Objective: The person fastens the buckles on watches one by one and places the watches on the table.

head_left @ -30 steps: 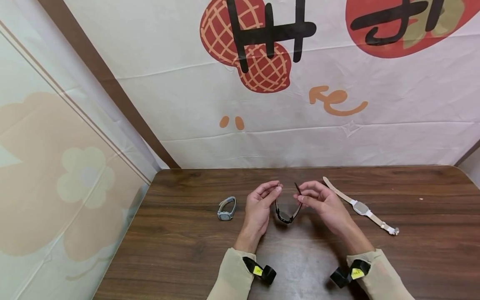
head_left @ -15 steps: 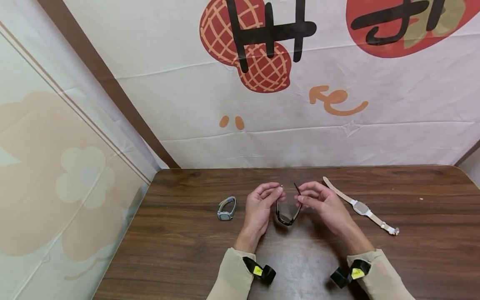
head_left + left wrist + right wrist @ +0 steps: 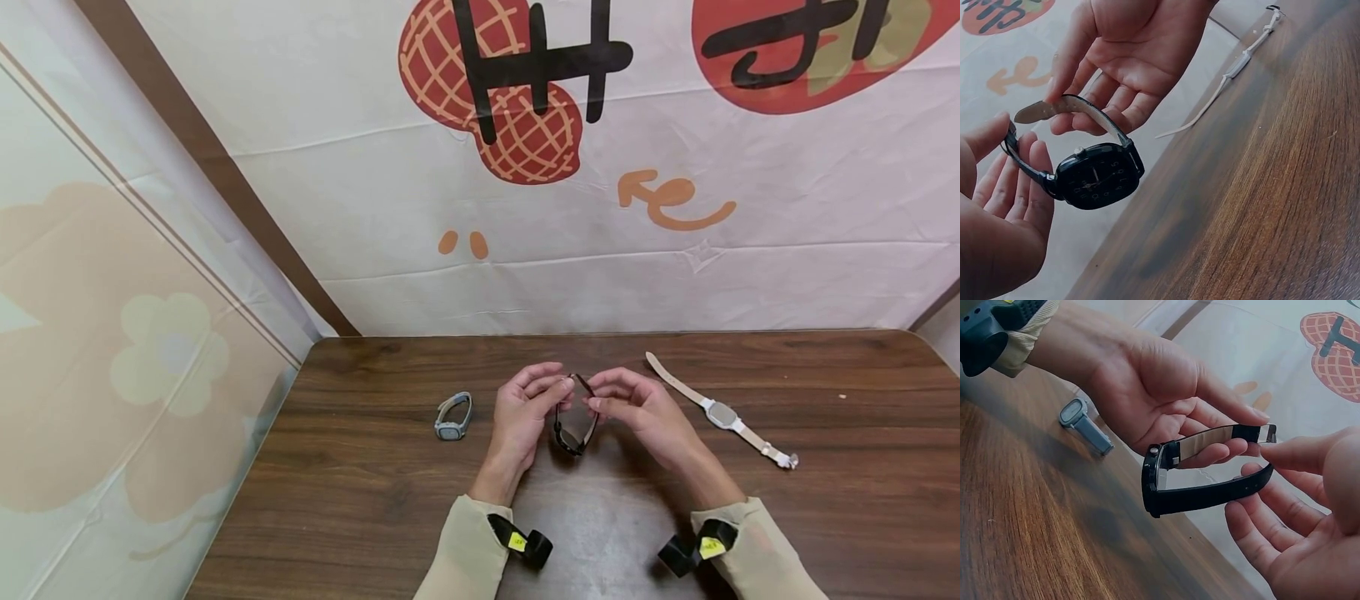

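A black wristwatch [image 3: 570,445] with a rounded-square dial is held up between both hands, its dial lowest and its strap curved up in a near loop. My left hand [image 3: 519,419] pinches the buckle end between thumb and fingers; the metal buckle [image 3: 1267,434] shows at the fingertips in the right wrist view. My right hand [image 3: 651,419] pinches the other strap half near its tip. That half's tan lining [image 3: 1088,111] faces the left wrist camera, its free tip pointing toward the left hand. The two strap ends are close together.
Left of the hands, a light blue watch [image 3: 452,425] stands on the brown wooden table [image 3: 360,500] with its strap looped. To the right, a white watch [image 3: 722,416] with a pale strap lies stretched out flat. A printed cloth [image 3: 525,292] hangs behind the table's far edge.
My right hand has moved left toward my left hand, bringing the strap tip up to the buckle end. The strap halves were apart before and now nearly close a loop.
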Demonstrator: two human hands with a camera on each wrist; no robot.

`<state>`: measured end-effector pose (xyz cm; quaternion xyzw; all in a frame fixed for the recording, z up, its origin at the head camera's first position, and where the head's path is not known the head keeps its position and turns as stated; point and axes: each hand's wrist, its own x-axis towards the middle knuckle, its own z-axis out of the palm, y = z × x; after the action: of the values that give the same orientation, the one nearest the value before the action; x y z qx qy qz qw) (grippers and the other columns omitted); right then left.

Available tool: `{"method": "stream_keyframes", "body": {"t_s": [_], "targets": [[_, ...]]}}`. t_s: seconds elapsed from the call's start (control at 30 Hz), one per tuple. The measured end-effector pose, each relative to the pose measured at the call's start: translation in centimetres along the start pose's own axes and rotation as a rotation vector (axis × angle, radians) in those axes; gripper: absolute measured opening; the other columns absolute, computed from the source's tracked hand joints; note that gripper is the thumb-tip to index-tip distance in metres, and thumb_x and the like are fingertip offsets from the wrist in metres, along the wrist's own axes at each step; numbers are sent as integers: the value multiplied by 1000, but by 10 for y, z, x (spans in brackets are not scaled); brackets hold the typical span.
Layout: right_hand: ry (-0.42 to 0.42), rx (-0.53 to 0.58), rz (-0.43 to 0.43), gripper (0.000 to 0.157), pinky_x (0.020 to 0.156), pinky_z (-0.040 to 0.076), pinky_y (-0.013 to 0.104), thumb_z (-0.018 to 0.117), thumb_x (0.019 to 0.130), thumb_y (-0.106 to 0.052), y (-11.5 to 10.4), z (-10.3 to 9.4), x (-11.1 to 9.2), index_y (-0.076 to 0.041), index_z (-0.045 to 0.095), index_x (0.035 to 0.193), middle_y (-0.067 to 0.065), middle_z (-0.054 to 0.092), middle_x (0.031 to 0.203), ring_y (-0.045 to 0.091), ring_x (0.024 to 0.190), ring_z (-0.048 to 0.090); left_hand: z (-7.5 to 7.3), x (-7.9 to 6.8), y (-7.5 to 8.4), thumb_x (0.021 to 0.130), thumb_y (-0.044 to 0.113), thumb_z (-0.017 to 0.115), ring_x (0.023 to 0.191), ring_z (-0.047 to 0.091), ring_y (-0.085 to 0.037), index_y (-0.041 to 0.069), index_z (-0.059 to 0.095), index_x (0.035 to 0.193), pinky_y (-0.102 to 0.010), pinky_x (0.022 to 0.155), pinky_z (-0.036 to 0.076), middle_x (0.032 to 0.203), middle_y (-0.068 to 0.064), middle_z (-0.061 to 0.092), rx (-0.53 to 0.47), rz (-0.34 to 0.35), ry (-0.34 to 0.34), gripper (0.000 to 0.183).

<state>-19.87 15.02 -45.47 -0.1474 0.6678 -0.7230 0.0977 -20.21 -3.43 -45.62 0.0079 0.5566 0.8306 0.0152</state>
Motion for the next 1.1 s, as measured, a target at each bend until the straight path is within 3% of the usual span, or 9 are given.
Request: {"method": "stream_keyframes", "body": {"t_s": [0.3,0.53,0.63,0.83,1.1], "targets": [[0,-27,-3,26,75,55,26,67,92,-4,2,0,1,6,59,115,-2,71,97,12,85,67,1,-2,2,84,-2,75,72,68,-11,-2,66,115,-23,66,57,91,-4,75,62,-37,-38,32],[-12,-59,-22,38,75,56,29,66,93,-4,1,0,0,6,52,128,6,72,99,19,85,68,1,-3,2,85,-1,74,70,67,-12,-9,63,117,-23,64,56,88,-3,74,88,-55,-67,35],[-25,-64,-55,37,73,56,30,65,94,-3,1,0,0,8,54,127,4,73,99,19,86,68,1,-3,2,85,0,74,70,67,-11,-9,63,116,-23,65,56,90,-4,74,104,-68,-80,34],[-8,-63,-73,32,72,56,28,66,93,-3,-1,-1,-1,10,56,121,-1,72,97,15,84,68,1,-3,2,85,-1,74,80,68,-11,-5,65,116,-26,74,58,94,-4,71,109,-96,-91,32],[33,-48,-50,31,71,55,27,67,92,-4,-2,-4,-1,9,57,119,3,72,97,12,82,68,1,-4,0,85,-2,73,85,68,-11,-4,67,113,-30,84,58,93,-4,70,129,-113,-105,28]]}}
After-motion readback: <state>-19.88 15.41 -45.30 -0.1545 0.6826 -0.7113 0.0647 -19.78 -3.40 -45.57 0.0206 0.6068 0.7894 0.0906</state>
